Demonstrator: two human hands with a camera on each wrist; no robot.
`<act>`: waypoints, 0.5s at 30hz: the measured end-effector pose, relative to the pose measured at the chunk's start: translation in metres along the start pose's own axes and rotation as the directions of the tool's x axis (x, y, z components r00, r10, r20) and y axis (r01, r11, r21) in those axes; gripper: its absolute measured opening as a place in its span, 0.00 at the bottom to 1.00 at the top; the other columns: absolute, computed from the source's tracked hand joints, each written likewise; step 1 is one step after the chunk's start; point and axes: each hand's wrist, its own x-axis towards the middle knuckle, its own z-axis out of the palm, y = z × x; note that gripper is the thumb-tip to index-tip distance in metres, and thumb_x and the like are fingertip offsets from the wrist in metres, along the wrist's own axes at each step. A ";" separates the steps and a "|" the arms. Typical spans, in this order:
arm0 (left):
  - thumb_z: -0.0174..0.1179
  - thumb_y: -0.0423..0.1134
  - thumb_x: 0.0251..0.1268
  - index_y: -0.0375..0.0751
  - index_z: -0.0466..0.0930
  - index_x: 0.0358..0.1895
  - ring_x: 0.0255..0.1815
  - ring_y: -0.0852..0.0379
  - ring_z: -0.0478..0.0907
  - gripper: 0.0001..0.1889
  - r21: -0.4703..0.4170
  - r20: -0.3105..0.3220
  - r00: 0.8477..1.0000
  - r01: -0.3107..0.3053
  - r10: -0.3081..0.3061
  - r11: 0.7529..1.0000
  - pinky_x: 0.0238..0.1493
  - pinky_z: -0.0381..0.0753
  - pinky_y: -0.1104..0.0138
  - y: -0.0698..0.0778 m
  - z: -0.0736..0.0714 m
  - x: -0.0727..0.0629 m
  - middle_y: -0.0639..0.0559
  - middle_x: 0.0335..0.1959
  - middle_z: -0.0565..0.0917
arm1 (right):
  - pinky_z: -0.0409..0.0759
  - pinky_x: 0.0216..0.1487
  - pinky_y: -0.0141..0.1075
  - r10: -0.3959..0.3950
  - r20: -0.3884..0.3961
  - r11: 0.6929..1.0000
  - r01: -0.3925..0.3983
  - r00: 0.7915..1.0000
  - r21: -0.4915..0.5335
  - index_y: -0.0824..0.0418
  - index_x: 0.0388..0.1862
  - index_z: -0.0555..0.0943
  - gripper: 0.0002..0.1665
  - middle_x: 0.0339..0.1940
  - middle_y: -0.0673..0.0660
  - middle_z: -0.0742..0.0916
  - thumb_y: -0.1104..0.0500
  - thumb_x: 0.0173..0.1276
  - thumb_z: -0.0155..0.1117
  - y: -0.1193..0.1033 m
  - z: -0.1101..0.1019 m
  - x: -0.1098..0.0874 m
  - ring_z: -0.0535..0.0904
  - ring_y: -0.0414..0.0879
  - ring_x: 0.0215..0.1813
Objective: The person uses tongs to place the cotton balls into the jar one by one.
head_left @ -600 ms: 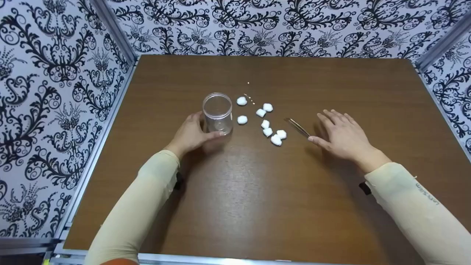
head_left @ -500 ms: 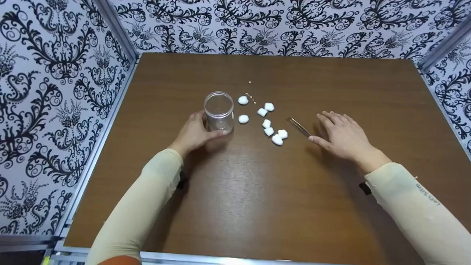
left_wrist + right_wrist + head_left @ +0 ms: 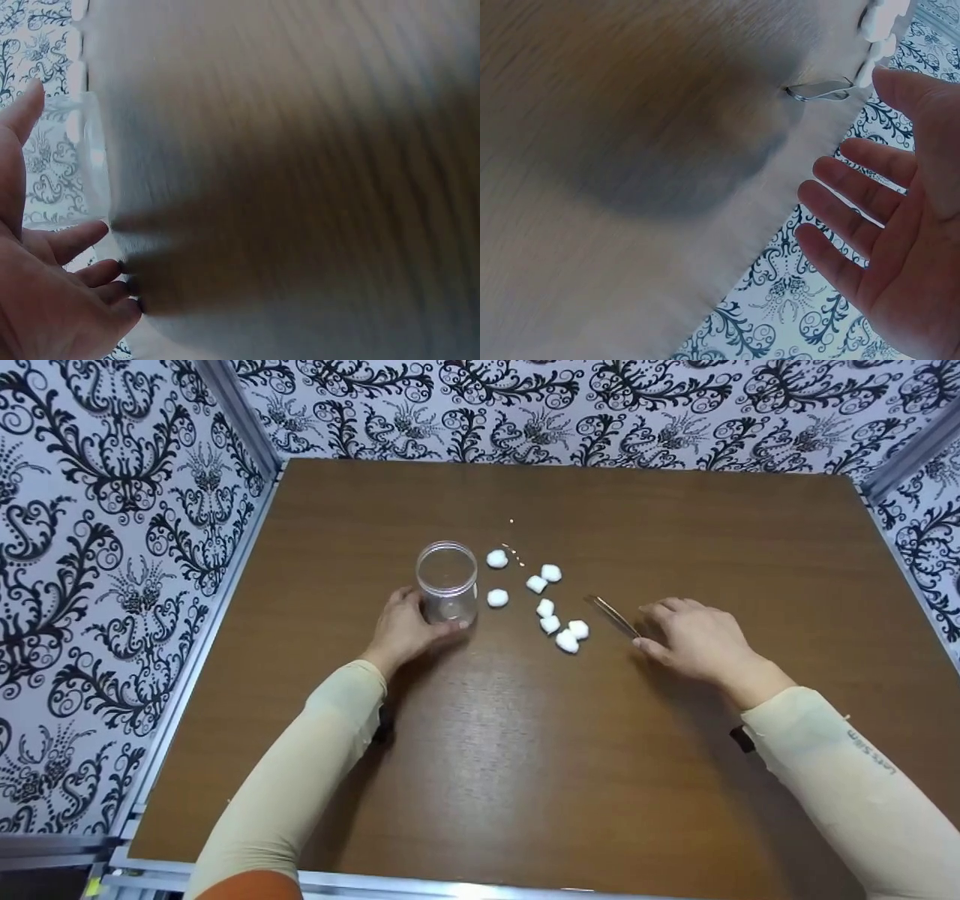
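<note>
A clear plastic jar [image 3: 448, 577] without a lid stands upright on the table. My left hand [image 3: 409, 626] holds it low down from its left side, with the thumb across the front; in the left wrist view the jar [image 3: 56, 165] lies between thumb and index finger. Metal tweezers [image 3: 613, 615] lie on the table, tips pointing away to the left. My right hand [image 3: 697, 641] hovers at their near end, fingers apart and loosely bent, and the tweezers [image 3: 821, 91] show outside its grasp in the right wrist view. Several white cotton balls [image 3: 567, 641] lie between jar and tweezers.
Tiny pale crumbs [image 3: 517, 557] are scattered behind the cotton balls, near the single ball [image 3: 496, 559] by the jar. The brown wooden table [image 3: 480, 780] has a metal frame along its front, and patterned panels [image 3: 540, 420] stand behind and at the sides.
The right hand's fingers have bent inward and come closer to the end of the tweezers. The left hand stays at the jar. The head view has shifted slightly.
</note>
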 end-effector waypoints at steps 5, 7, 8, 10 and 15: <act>0.72 0.62 0.50 0.36 0.70 0.70 0.72 0.40 0.61 0.48 0.013 0.001 1.000 0.003 -0.003 1.000 0.69 0.60 0.51 0.001 0.000 0.002 0.38 0.72 0.64 | 0.76 0.47 0.60 0.005 0.005 1.000 -0.005 1.000 0.004 0.60 0.61 0.80 0.30 0.58 0.61 0.82 0.42 0.69 0.64 -0.001 -0.001 0.000 0.77 0.60 0.59; 0.72 0.63 0.50 0.36 0.70 0.69 0.71 0.40 0.61 0.48 0.022 0.004 1.000 0.004 -0.005 1.000 0.69 0.61 0.51 0.002 0.000 0.002 0.38 0.71 0.64 | 0.77 0.45 0.60 -0.002 0.001 1.000 0.002 1.000 -0.002 0.60 0.59 0.81 0.29 0.55 0.60 0.83 0.42 0.68 0.65 -0.002 0.000 0.002 0.79 0.60 0.56; 0.72 0.63 0.50 0.36 0.70 0.70 0.71 0.40 0.62 0.48 0.027 0.004 1.000 0.006 -0.006 1.000 0.69 0.61 0.51 0.002 0.000 0.001 0.39 0.71 0.64 | 0.78 0.44 0.60 -0.009 -0.002 1.000 0.009 1.000 -0.006 0.60 0.58 0.81 0.29 0.53 0.60 0.84 0.42 0.68 0.65 -0.002 0.001 0.003 0.79 0.60 0.54; 0.72 0.63 0.50 0.36 0.70 0.70 0.71 0.40 0.62 0.48 0.036 -0.001 1.000 0.006 -0.006 0.999 0.69 0.61 0.51 0.002 -0.001 0.000 0.39 0.71 0.65 | 0.78 0.41 0.59 -0.022 -0.010 1.000 0.022 1.000 -0.013 0.60 0.56 0.82 0.28 0.50 0.59 0.84 0.41 0.67 0.66 -0.004 0.003 0.007 0.81 0.59 0.51; 0.71 0.62 0.51 0.35 0.70 0.69 0.71 0.41 0.63 0.47 0.048 -0.013 1.000 0.009 -0.008 0.999 0.68 0.62 0.51 0.001 0.000 -0.001 0.39 0.71 0.66 | 0.79 0.38 0.58 -0.032 -0.009 0.999 0.032 0.999 -0.017 0.61 0.51 0.83 0.26 0.43 0.58 0.84 0.43 0.66 0.68 -0.009 0.006 0.020 0.82 0.59 0.45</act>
